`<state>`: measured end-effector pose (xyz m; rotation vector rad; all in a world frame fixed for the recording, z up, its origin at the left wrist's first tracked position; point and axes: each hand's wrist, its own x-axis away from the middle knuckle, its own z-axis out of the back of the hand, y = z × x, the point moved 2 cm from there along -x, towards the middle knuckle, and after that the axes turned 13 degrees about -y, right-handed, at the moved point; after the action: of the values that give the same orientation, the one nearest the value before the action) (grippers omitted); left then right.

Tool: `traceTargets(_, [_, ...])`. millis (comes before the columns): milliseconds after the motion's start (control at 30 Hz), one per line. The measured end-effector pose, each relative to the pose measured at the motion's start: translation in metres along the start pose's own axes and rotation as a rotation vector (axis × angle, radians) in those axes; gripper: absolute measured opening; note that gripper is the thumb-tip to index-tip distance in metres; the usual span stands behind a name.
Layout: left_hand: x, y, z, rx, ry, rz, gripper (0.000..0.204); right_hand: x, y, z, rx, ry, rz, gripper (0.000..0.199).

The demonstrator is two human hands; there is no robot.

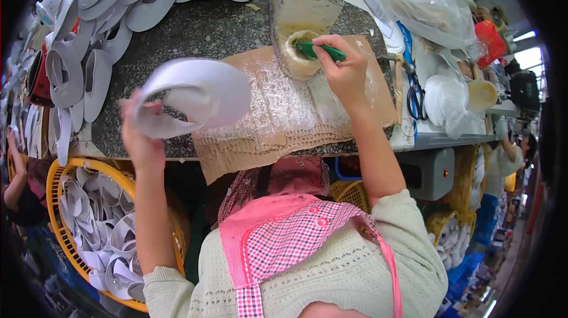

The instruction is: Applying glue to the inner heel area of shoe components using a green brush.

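My left hand [144, 140] is closed on the edge of a white shoe upper [228, 94], held up over the left part of the worktop and somewhat blurred. My right hand [344, 72] pinches a green-handled brush [332, 52]. The brush's far end dips into the round mouth of a glue-crusted pot [303, 70], so its bristles are hidden. Under both, a sheet of brown cardboard [266, 140], coated with shiny dried glue, lies on the dark speckled worktop [195, 37].
White shoe uppers [151, 10] are heaped along the far left edge. A yellow basket [54, 199] of white shoe parts stands at lower left. Black-handled scissors [416, 96], a clear plastic bag [426, 1] and white pieces lie on the right. A person's arm [16, 170] shows at far left.
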<state>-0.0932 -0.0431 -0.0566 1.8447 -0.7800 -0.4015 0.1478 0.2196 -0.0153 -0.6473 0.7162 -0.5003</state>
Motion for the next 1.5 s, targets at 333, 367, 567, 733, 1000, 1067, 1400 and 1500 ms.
traceTargets(333, [0.01,0.044,-0.046,-1.849,-0.698,-0.549,0.039,0.008,-0.009,0.059,-0.202,-0.246,0.149,0.012])
traceTargets(367, [0.01,0.044,-0.045,-1.842,-0.71,-0.551,0.039,0.013,-0.003,0.069,-0.239,-0.073,0.025,0.013])
traceTargets(567, [0.032,0.066,-0.097,-1.665,-0.475,-0.896,0.025,0.025,-0.008,0.039,-0.106,-0.188,0.085,0.011])
traceTargets(733, [0.049,0.014,-0.097,-1.833,-0.687,-0.77,0.028,0.007,-0.017,0.046,-0.051,-0.057,0.061,0.012])
traceTargets(1000, [0.04,0.018,-0.099,-1.787,-0.974,-0.597,0.032,0.03,-0.047,0.013,-0.632,-0.334,-0.064,0.011])
traceTargets(1067, [0.035,0.014,-0.091,-1.718,-1.003,-0.46,0.025,0.021,-0.044,-0.015,-0.686,-0.426,-0.041,0.011])
traceTargets(1400, [0.036,0.005,-0.073,-1.488,-0.888,-0.548,0.021,-0.01,-0.049,-0.037,-0.459,-1.022,0.128,0.013])
traceTargets(1500, [0.035,0.011,-0.084,-1.456,-0.727,-0.9,0.024,-0.023,-0.061,-0.054,-0.578,-0.798,0.138,0.011])
